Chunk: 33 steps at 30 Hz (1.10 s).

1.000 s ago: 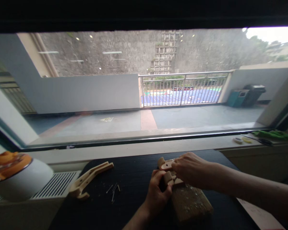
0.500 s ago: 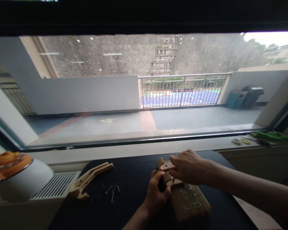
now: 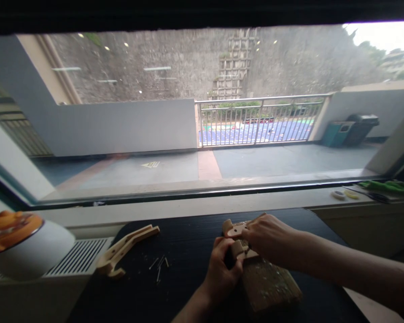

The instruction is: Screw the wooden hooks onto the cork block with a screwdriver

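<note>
The left hand point(image 3: 220, 267) has its fingers clamped on the notched wooden part point(image 3: 238, 249), thumb along the near side. The right hand point(image 3: 267, 237) has its fingers curled close beside that part; what they pinch, if anything, cannot be told. Just beyond the left fingertips lies the holed wooden part point(image 3: 234, 230), and a rough wooden block point(image 3: 276, 287) reaches nearer and rightward. Leftward of the left fingers, dark tabletop point(image 3: 185, 251) stretches to loose screws point(image 3: 159, 271), then a long wooden piece point(image 3: 121, 254) by the left edge. The table's far edge runs close beyond the right fingers, before the pale sill point(image 3: 175, 207).
</note>
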Each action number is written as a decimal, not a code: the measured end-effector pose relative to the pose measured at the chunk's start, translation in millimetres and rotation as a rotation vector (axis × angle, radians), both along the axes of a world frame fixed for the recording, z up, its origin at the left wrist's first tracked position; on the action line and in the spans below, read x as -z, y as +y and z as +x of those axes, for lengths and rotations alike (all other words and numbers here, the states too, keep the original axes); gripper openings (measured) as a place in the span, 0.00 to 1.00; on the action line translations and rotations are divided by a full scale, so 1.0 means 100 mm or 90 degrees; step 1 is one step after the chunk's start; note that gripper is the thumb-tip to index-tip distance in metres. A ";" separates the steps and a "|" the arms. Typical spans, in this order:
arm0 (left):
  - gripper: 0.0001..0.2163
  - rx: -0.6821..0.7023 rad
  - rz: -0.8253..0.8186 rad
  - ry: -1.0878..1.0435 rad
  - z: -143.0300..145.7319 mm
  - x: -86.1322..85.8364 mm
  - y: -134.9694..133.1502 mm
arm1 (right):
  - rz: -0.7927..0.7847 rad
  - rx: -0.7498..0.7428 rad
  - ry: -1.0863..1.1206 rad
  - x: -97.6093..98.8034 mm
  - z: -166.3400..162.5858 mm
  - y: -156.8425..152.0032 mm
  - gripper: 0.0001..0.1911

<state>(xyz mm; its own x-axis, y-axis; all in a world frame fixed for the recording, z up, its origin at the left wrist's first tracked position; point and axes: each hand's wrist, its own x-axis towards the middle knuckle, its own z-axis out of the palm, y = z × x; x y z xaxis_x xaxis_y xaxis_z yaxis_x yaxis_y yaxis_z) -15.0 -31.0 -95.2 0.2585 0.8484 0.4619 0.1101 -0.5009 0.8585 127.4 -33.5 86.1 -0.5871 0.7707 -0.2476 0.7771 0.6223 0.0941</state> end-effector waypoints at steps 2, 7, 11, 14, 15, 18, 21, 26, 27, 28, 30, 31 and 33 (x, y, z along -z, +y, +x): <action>0.13 -0.003 0.001 0.002 0.00 0.02 0.00 | -0.004 0.021 -0.016 0.01 0.00 0.01 0.09; 0.15 -0.002 0.005 -0.002 0.00 0.04 0.01 | 0.003 0.079 -0.063 0.01 0.00 0.05 0.10; 0.14 0.003 0.007 -0.005 0.00 0.01 0.01 | 0.022 0.100 -0.076 -0.05 -0.07 0.02 0.12; 0.13 0.006 0.009 -0.008 -0.01 -0.01 0.00 | 0.027 0.101 -0.069 -0.11 -0.12 -0.03 0.13; 0.13 0.007 0.007 -0.008 -0.01 -0.01 0.00 | 0.023 0.094 -0.068 -0.13 -0.12 -0.04 0.13; 0.13 0.008 -0.001 -0.010 -0.01 -0.01 0.00 | -0.004 0.043 -0.064 -0.15 -0.10 -0.06 0.13; 0.13 0.006 -0.003 -0.008 -0.01 -0.01 -0.01 | -0.018 -0.001 -0.063 -0.14 -0.08 -0.05 0.14; 0.14 -0.002 -0.003 -0.004 -0.01 0.00 -0.01 | -0.007 -0.006 -0.074 -0.06 -0.06 0.00 0.10; 0.14 -0.002 -0.002 -0.003 -0.01 0.00 -0.01 | -0.006 -0.003 -0.076 -0.04 -0.06 0.01 0.09; 0.13 -0.002 -0.001 -0.001 -0.01 0.00 -0.01 | -0.007 -0.001 -0.078 -0.02 -0.06 0.01 0.08; 0.13 -0.001 0.004 0.000 -0.01 -0.01 0.00 | -0.007 0.007 -0.080 0.00 -0.07 0.02 0.07; 0.13 0.000 0.005 -0.001 -0.01 -0.01 0.00 | -0.006 0.013 -0.082 0.01 -0.07 0.01 0.06; 0.13 0.001 0.004 -0.003 0.00 -0.02 0.00 | -0.005 0.030 -0.093 0.01 -0.09 0.01 0.05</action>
<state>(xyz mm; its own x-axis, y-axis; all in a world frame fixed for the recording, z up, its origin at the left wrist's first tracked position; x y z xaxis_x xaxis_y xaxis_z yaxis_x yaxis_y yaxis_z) -15.1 -30.7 -93.3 0.2576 0.8450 0.4687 0.1050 -0.5067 0.8557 118.7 -32.8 85.3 -0.5072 0.7946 -0.3336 0.7843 0.5860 0.2035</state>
